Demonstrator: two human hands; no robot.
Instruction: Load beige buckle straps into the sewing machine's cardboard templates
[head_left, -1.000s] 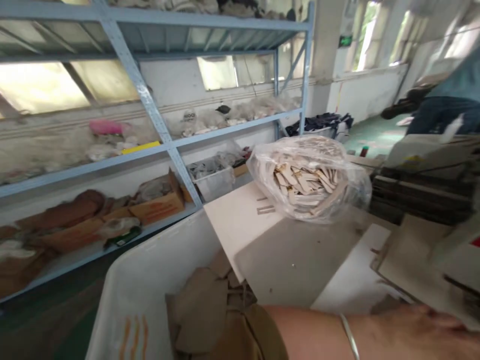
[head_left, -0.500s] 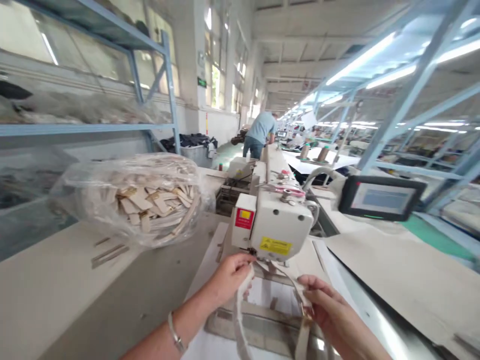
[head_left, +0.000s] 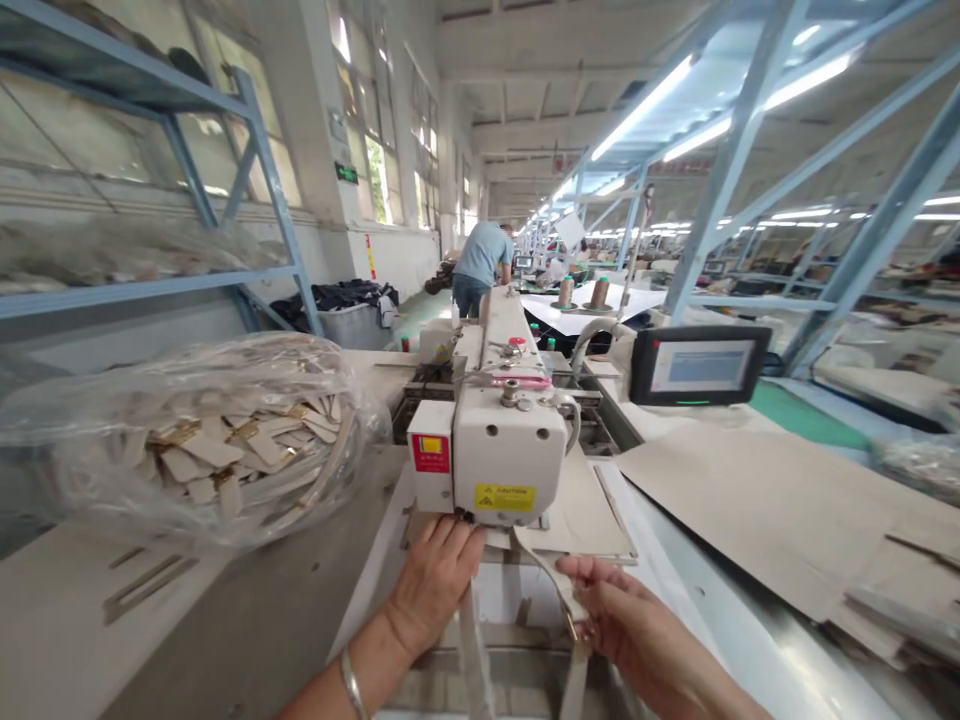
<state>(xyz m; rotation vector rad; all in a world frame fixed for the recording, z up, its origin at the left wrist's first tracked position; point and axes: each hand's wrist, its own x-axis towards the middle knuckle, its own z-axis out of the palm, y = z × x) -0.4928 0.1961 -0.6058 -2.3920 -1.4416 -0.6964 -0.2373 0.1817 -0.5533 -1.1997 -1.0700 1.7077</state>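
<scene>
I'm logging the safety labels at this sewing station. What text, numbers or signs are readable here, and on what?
"CAUTION": yellow label on the sewing machine head, just legible.
Red sticker with a yellow square, same machine: print too small to read.
Control screen: contents blurred.
Green sign on the wall pillar: unreadable.
Tags inside the plastic bag: no legible print.

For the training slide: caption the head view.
Two hands, left hand and right hand, hold a beige strap under a sewing machine, beside a bag of straps.
</scene>
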